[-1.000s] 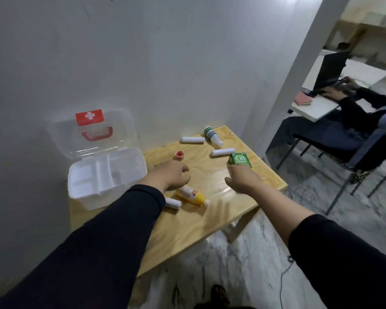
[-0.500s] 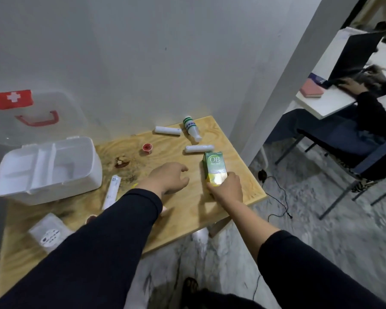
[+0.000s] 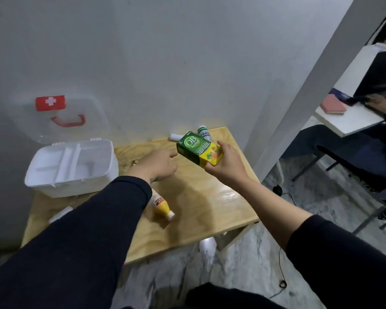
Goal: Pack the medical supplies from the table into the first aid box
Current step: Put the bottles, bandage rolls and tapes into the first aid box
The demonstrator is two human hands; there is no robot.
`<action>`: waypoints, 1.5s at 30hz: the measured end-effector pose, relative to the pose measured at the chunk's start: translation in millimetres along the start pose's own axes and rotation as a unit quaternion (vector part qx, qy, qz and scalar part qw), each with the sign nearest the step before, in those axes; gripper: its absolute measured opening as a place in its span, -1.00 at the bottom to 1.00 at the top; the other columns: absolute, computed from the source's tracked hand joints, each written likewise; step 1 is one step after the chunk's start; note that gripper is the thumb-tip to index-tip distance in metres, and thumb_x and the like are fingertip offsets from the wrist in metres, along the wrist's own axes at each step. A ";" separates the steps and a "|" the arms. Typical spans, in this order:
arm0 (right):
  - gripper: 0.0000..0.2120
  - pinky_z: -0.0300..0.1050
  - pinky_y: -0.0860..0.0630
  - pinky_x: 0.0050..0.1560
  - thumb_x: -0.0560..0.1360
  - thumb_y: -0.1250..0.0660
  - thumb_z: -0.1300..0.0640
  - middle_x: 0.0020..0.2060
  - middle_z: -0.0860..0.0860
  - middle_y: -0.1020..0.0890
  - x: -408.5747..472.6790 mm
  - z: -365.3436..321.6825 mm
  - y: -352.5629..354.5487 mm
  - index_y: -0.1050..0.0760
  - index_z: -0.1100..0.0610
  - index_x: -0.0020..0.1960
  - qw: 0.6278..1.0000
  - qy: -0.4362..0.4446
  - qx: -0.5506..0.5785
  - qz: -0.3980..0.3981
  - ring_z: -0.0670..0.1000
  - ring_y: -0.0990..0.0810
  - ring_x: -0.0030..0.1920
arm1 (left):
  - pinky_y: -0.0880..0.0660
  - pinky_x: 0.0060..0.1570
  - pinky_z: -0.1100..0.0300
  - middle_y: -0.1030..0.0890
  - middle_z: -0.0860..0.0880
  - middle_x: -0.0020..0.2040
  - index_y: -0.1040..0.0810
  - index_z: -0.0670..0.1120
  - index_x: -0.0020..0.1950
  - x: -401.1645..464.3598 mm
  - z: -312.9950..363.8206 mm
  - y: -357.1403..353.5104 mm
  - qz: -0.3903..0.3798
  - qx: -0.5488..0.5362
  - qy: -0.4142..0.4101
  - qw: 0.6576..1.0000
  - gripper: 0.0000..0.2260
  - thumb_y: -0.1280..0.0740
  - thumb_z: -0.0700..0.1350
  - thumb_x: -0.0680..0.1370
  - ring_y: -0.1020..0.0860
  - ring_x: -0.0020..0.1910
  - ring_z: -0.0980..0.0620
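Note:
My right hand holds a green and yellow medicine carton lifted above the wooden table. My left hand hovers over the table's middle with fingers loosely spread, holding nothing. The white first aid box stands open at the table's left, its clear lid with red cross and handle leaning on the wall. A yellow bottle lies by my left forearm. A white and green bottle and a white roll lie near the wall, partly behind the carton.
Another white roll peeks out beside my left sleeve. A white pillar rises right of the table. Beyond it a seated person works at a white desk. Marble floor lies below the table's front edge.
My right hand has lifted the green carton off the table and carried it up and to the left. My left hand has drifted slightly toward the wall. The view swung left.

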State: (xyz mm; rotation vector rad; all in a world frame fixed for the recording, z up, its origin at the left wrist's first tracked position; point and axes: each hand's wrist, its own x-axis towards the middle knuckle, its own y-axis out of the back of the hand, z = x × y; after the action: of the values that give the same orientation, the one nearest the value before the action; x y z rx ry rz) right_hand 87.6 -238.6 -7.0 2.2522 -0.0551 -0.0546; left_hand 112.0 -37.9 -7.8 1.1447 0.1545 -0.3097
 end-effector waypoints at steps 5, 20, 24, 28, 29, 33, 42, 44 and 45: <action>-0.31 0.00 -0.45 0.28 0.33 -0.49 0.06 0.24 0.11 -0.50 21.4 -57.5 -12.0 -0.32 0.15 0.38 0.996 0.079 0.010 -0.027 0.11 -0.45 0.26 | -0.40 0.30 0.07 -0.45 -0.02 0.43 -0.40 -0.01 0.45 -30.2 -53.1 34.2 0.052 -0.002 0.061 0.997 -0.56 -0.27 -0.03 0.56 -0.44 0.36 -0.10; -0.24 -0.02 -0.31 0.36 0.41 -0.39 -0.17 0.34 0.12 -0.42 44.4 -215.0 -121.3 -0.22 0.19 0.45 0.937 0.256 -0.183 -0.155 0.12 -0.34 0.35 | -0.23 0.43 0.05 -0.20 -0.09 0.56 -0.18 -0.12 0.55 -91.9 -226.4 79.8 0.075 0.019 0.181 0.980 -0.31 -0.33 0.16 0.53 -0.25 0.50 -0.10; -0.18 0.02 -0.39 0.31 0.34 -0.38 -0.30 0.26 0.13 -0.48 49.7 -234.3 -150.6 -0.30 0.22 0.38 0.926 0.240 -0.231 -0.179 0.13 -0.39 0.27 | -0.04 0.52 0.04 -0.06 -0.04 0.60 -0.08 -0.10 0.59 -84.8 -255.2 79.5 0.046 0.063 0.148 0.986 -0.17 -0.28 0.31 0.48 -0.03 0.58 -0.01; -0.32 -0.01 -0.41 0.24 0.38 -0.43 -0.16 0.22 0.11 -0.53 57.0 -242.1 -178.3 -0.36 0.20 0.33 0.929 0.218 -0.239 -0.183 0.13 -0.41 0.25 | -0.01 0.54 0.02 -0.04 -0.04 0.61 -0.06 -0.08 0.59 -78.2 -275.2 78.3 0.024 0.090 0.117 0.989 -0.09 -0.21 0.43 0.42 0.01 0.59 0.00; -0.36 -0.03 -0.41 0.21 0.39 -0.44 -0.12 0.21 0.10 -0.54 58.6 -242.5 -184.9 -0.37 0.18 0.33 0.931 0.213 -0.234 -0.184 0.13 -0.41 0.24 | -0.03 0.54 0.01 -0.07 -0.04 0.60 -0.08 -0.06 0.58 -77.1 -277.4 78.2 0.021 0.092 0.115 0.989 -0.08 -0.18 0.46 0.40 -0.01 0.59 -0.01; -0.34 -0.06 -0.35 0.23 0.42 -0.40 -0.08 0.24 0.09 -0.51 58.9 -244.8 -209.0 -0.30 0.14 0.42 0.931 0.203 -0.240 -0.187 0.14 -0.40 0.22 | -0.06 0.51 0.02 -0.14 -0.03 0.59 -0.12 -0.05 0.57 -76.8 -281.9 70.8 0.034 0.105 0.110 0.988 -0.09 -0.13 0.49 0.39 -0.08 0.57 -0.05; -0.37 -0.07 -0.43 0.27 0.41 -0.46 0.15 0.30 0.17 -0.42 56.2 -242.1 -256.1 -0.28 0.25 0.40 0.961 0.099 -0.176 -0.187 0.13 -0.44 0.28 | -0.04 0.52 0.06 -0.23 -0.04 0.56 -0.18 -0.11 0.55 -80.8 -276.5 58.5 0.089 0.099 0.112 0.985 -0.12 -0.14 0.47 0.42 -0.15 0.55 -0.02; -0.43 -0.03 -0.43 0.30 0.42 -0.44 0.16 0.28 0.17 -0.46 56.0 -241.0 -267.3 -0.33 0.21 0.36 0.967 0.094 -0.161 -0.175 0.15 -0.43 0.28 | -0.02 0.52 0.07 -0.23 -0.04 0.56 -0.18 -0.11 0.54 -81.5 -275.3 58.0 0.096 0.098 0.113 0.984 -0.12 -0.16 0.46 0.42 -0.15 0.55 -0.01; -0.45 -0.03 -0.43 0.30 0.42 -0.43 0.16 0.28 0.16 -0.48 56.7 -240.8 -271.8 -0.35 0.18 0.36 0.969 0.091 -0.155 -0.170 0.15 -0.43 0.29 | -0.02 0.52 0.07 -0.23 -0.04 0.56 -0.17 -0.11 0.55 -81.6 -275.0 58.3 0.096 0.099 0.114 0.984 -0.13 -0.16 0.45 0.43 -0.15 0.55 -0.01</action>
State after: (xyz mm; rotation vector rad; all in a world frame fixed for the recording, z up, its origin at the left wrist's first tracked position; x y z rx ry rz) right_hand 164.0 115.8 -67.5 1.9214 0.4128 -0.0363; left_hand 63.5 248.1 -46.8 1.3799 0.2158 -0.0218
